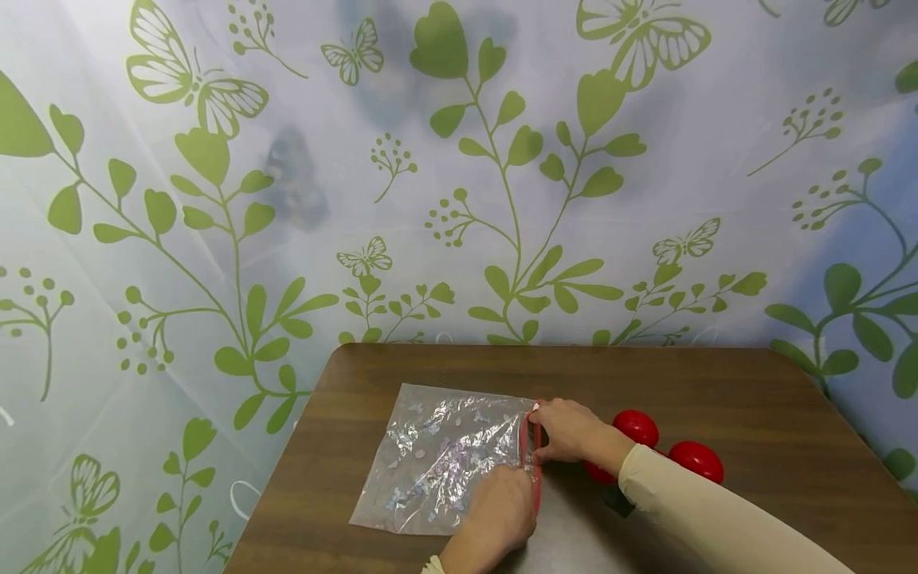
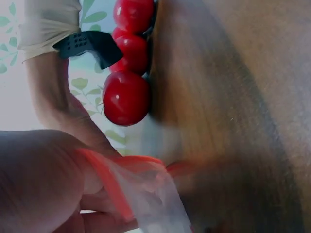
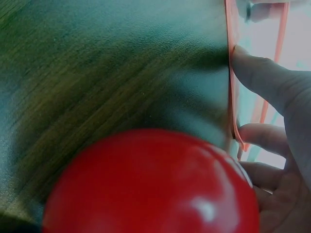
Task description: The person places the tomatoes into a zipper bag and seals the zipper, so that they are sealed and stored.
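A clear plastic zip bag [image 1: 445, 454] with a pastel print lies flat on the table, its red-edged mouth toward the right. My left hand [image 1: 502, 506] grips the near part of that mouth; in the left wrist view the red strip [image 2: 112, 179] runs between thumb and fingers. At the far corner of the mouth, my right hand [image 1: 570, 430] holds the bag's edge. Its thumb [image 3: 257, 68] presses on the red strip in the right wrist view, with a fingertip close to the corner. The two red edges stand slightly apart there.
Several shiny red round fruits [image 1: 696, 461] sit right of the bag, partly behind the right forearm. One red fruit [image 3: 155, 189] is close beneath the right wrist. The wooden table [image 1: 430, 363] reaches back to a curtain [image 1: 459, 159] printed with green leaves and butterflies.
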### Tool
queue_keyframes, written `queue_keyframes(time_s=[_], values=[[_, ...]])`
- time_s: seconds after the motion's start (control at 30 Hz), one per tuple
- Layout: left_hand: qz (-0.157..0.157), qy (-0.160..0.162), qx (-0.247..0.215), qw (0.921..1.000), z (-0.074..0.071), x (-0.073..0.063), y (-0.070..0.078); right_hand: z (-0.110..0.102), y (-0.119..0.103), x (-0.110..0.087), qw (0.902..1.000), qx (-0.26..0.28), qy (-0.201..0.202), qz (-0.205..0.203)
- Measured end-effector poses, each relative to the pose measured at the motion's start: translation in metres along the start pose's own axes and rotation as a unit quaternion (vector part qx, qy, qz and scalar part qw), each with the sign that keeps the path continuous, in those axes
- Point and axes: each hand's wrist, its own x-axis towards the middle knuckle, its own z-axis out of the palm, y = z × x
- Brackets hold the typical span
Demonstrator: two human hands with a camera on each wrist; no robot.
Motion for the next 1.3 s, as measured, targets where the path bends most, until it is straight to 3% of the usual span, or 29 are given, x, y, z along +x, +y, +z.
queue_keyframes(time_s=[0.13,0.3,0.53,0.6,0.77,0.87,1.1,1.3], values=[[-0.006,-0.014,-0.023,0.9996,-0.003,0.002,-0.001,0.000,0.000,-0.001,1.0000,0.002,-0.001,0.004],[0.019,-0.024,-0.011,0.9995,-0.003,0.000,-0.002,-0.001,-0.001,-0.002,1.0000,-0.001,0.000,-0.003],[-0.042,-0.051,0.008,0.9978,-0.003,-0.006,0.001,0.001,-0.001,-0.002,0.9999,-0.009,0.001,-0.006],[-0.041,-0.036,0.023,0.9982,-0.001,-0.008,0.001,0.001,-0.001,-0.003,0.9999,-0.011,0.000,-0.006],[-0.039,0.038,0.049,0.9973,0.006,-0.007,-0.001,0.001,-0.001,-0.003,0.9999,-0.009,0.000,-0.008],[-0.051,0.057,0.052,0.9957,0.010,-0.005,-0.002,0.001,0.000,-0.003,0.9999,-0.009,0.002,-0.010],[-0.070,0.004,0.084,0.9940,0.012,-0.002,0.000,0.002,0.001,-0.003,0.9999,-0.011,0.003,-0.012],[-0.074,-0.004,0.111,0.9911,0.010,-0.002,-0.002,0.004,-0.001,-0.004,0.9997,0.019,-0.012,0.006]])
